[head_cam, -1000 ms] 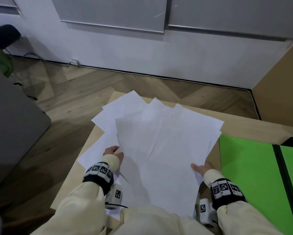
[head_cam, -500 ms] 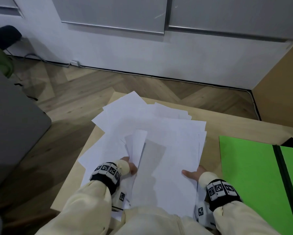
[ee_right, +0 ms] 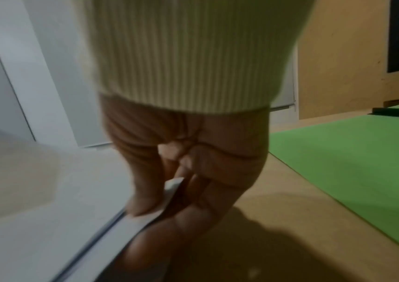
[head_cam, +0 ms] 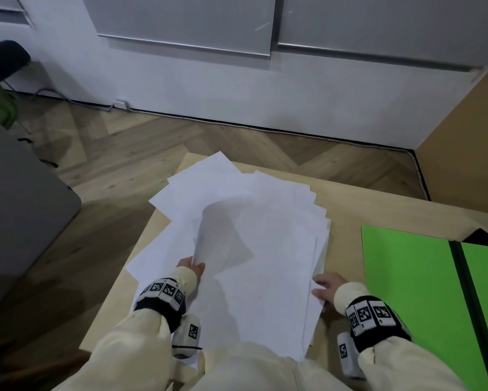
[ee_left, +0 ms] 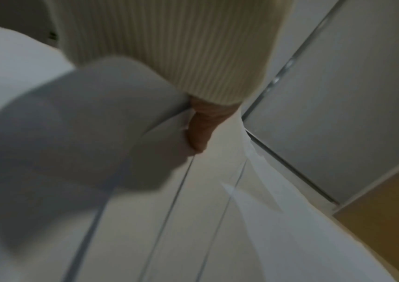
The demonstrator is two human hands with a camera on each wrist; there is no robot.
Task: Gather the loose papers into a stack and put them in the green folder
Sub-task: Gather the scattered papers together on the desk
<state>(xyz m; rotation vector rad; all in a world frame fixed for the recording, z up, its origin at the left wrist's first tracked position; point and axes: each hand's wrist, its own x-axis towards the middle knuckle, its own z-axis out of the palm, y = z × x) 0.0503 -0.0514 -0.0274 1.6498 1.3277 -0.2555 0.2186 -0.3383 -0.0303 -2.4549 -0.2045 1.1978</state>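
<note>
Several white papers (head_cam: 254,249) lie fanned in a loose pile on the left half of the wooden table (head_cam: 347,201). My left hand (head_cam: 193,268) pinches the near left edge of some sheets, which curl upward; the left wrist view shows the thumb (ee_left: 199,131) pressed against the bent papers (ee_left: 77,137). At the pile's near right edge my right hand (head_cam: 323,289) grips the papers (ee_right: 48,190), thumb (ee_right: 145,198) on top and fingers underneath. The green folder (head_cam: 414,277) lies open and flat to the right, also visible as the green folder (ee_right: 352,152) beside my right hand.
The table's left edge drops to a herringbone wood floor (head_cam: 130,153). A grey surface (head_cam: 19,207) stands at the left. A white wall with cabinet fronts (head_cam: 237,71) is ahead, and a tan panel (head_cam: 462,122) rises at the right.
The sheets held up a second ago have come down onto the pile. The pile is narrower, its right edges more even. My left hand has shifted right, bending the left sheets up.
</note>
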